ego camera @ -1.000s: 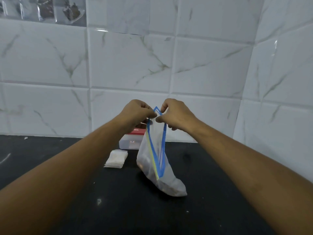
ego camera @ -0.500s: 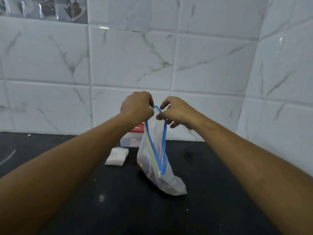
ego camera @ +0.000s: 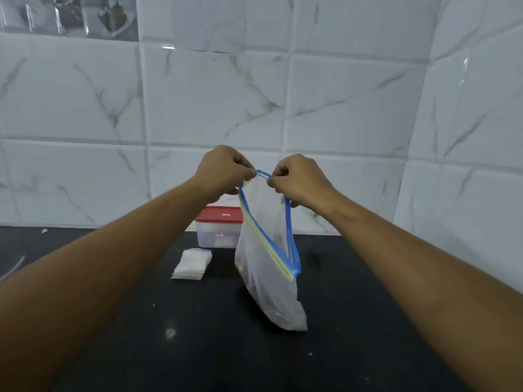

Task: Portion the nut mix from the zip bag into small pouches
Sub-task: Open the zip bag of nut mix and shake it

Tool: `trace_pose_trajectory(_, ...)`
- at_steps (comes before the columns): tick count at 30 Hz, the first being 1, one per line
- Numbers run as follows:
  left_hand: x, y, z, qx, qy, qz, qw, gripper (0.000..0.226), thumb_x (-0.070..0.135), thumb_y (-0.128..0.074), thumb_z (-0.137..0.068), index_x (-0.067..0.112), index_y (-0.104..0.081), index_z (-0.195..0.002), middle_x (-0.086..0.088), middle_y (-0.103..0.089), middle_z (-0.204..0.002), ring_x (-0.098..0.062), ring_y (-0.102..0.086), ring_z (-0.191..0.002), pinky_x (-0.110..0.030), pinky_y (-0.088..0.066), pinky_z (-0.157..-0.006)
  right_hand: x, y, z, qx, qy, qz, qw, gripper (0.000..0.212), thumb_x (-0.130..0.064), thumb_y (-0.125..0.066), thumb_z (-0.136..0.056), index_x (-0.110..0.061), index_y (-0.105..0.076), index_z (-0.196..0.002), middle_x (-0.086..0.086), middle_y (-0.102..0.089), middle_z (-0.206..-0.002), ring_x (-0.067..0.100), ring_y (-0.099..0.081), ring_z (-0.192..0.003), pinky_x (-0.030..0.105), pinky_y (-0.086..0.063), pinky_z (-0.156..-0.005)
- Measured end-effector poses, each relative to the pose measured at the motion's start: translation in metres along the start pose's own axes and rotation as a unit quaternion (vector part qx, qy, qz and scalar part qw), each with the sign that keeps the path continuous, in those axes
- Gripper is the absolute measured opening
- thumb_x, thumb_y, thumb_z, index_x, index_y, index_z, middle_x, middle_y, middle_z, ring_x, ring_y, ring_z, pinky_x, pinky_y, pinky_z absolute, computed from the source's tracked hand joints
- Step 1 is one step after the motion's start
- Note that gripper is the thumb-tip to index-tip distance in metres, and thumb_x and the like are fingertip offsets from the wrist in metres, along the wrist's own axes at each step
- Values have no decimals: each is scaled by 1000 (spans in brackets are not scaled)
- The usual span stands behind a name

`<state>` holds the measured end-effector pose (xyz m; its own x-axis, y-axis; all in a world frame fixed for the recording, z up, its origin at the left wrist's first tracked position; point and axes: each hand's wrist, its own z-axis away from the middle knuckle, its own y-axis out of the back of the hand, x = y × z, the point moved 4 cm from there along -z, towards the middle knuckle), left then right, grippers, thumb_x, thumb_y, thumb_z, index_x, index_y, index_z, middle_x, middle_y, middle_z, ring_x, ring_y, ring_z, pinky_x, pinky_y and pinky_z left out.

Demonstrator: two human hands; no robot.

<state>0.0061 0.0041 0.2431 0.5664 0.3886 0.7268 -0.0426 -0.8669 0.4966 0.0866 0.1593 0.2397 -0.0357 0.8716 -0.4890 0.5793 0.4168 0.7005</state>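
A clear zip bag (ego camera: 268, 267) with a blue and yellow zip strip stands on the black counter (ego camera: 198, 349), its bottom holding the nut mix, dimly seen through the plastic. My left hand (ego camera: 223, 171) pinches the left lip of the bag's mouth at the top. My right hand (ego camera: 300, 179) pinches the right lip, just beside the left hand. The two lips are parted into a narrow loop that runs down to the lower corner. A small stack of white pouches (ego camera: 192, 263) lies flat on the counter to the left of the bag.
A clear plastic box with a red lid (ego camera: 218, 226) stands against the tiled wall (ego camera: 198, 103) behind the bag and pouches. A second tiled wall (ego camera: 475, 165) closes the corner at the right. Bare black counter lies in front of the bag.
Both hands have kept their pinch on the bag's top lips. The zip mouth has parted wider, and the red-lidded box shows more behind the bag.
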Motion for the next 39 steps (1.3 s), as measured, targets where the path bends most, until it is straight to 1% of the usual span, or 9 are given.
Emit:
trace_pose_trajectory(6,12,-5,-2,-20,-1,29,999,13,18,-74,-92,10,-72,-83,-6,-72,-81,-17,-68,-73,-28,-57,-64,-6,-4,0,28,61,98,993,30,-42,-77,-88,-24,-57,-101,-5,-63,-83,14,-61,-71,31,-50,-61)
trace_pose_trajectory(11,16,-5,-1,-20,-65,-59,996,18,31,-74,-92,15,-73,-83,-4,-74,-80,-20,-72,-77,-36,-64,-70,-11,3,4,84,128,165,974,7,-25,-66,-95,-23,-59,-93,-3,-64,-83,17,-57,-70,25,-41,-55)
trace_pose_trajectory(13,17,-3,0,-10,-91,-95,991,16,33,-75,-90,19,-75,-82,1,-74,-77,-19,-72,-76,-42,-64,-72,-12,7,3,76,115,147,980,9,-25,-66,-94,-21,-64,-87,-4,-66,-80,17,-60,-70,23,-37,-54)
trace_pose_trajectory(17,22,-1,5,-14,-116,-176,977,9,34,-79,-85,26,-76,-88,9,-72,-80,-14,-68,-74,-42,-62,-75,-9,12,-3,20,41,37,998,14,-19,-69,-92,-14,-72,-79,2,-74,-73,19,-73,-61,36,-63,-61)
trace_pose_trajectory(22,26,-2,12,-25,-108,-242,964,7,26,-78,-86,23,-78,-92,8,-71,-79,-12,-68,-71,-37,-63,-74,-4,11,-2,-62,-45,-119,990,15,0,-62,-92,4,-76,-88,21,-77,-83,25,-77,-65,35,-65,-60)
trace_pose_trajectory(25,24,-1,12,-51,-65,-176,981,7,22,-75,-90,16,-78,-89,-1,-75,-79,-16,-73,-67,-29,-62,-59,-5,9,0,-90,-86,-172,977,15,2,-61,-93,7,-75,-96,24,-77,-90,30,-78,-73,35,-66,-62)
trace_pose_trajectory(29,16,-2,14,-108,55,6,993,10,12,-71,-95,4,-75,-90,-11,-75,-84,-18,-70,-68,-22,-56,-47,-6,7,3,-122,-135,-230,956,13,5,-60,-97,6,-73,-101,19,-77,-85,23,-76,-64,34,-65,-58)
trace_pose_trajectory(33,3,-8,15,-140,160,126,969,15,14,-70,-96,-1,-72,-98,-12,-69,-81,-19,-64,-68,-34,-63,-68,-1,2,3,-159,-175,-290,927,15,0,-57,-101,4,-72,-100,12,-72,-76,21,-72,-62,36,-65,-60)
trace_pose_trajectory(39,-18,-18,19,-221,279,257,899,25,20,-59,-101,5,-67,-83,-7,-61,-70,-16,-55,-58,-29,-53,-62,5,-8,5,-197,-218,-271,917,15,-10,-54,-105,-5,-67,-100,6,-64,-72,18,-62,-63,42,-61,-77)
